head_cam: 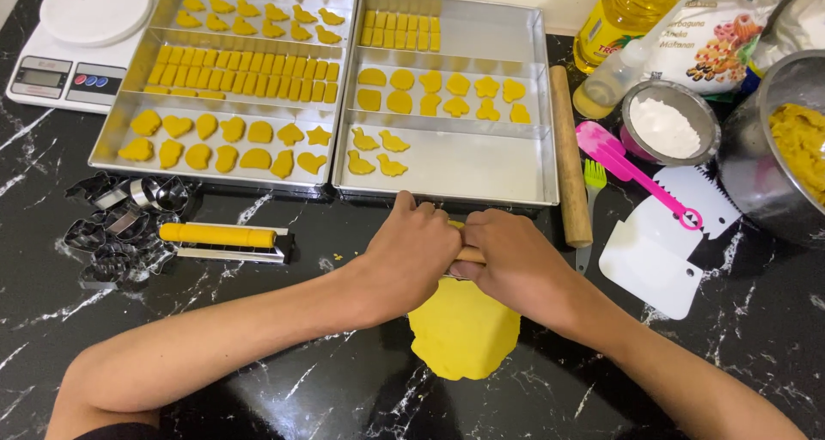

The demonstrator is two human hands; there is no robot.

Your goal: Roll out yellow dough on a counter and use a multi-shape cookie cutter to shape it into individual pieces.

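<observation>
Both-handed, roller (470,254) on dough (464,328)

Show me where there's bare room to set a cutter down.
Bare counter lies below the yellow dough sheet, between the forearms, and at far right under the white scraper. The right tray has empty floor. Crowded: the cutter pile, left.

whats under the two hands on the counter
A small wooden rolling pin, only a short piece showing between the left hand and right hand, over flattened yellow dough. The pin's ends and the dough's far edge are covered.
</observation>
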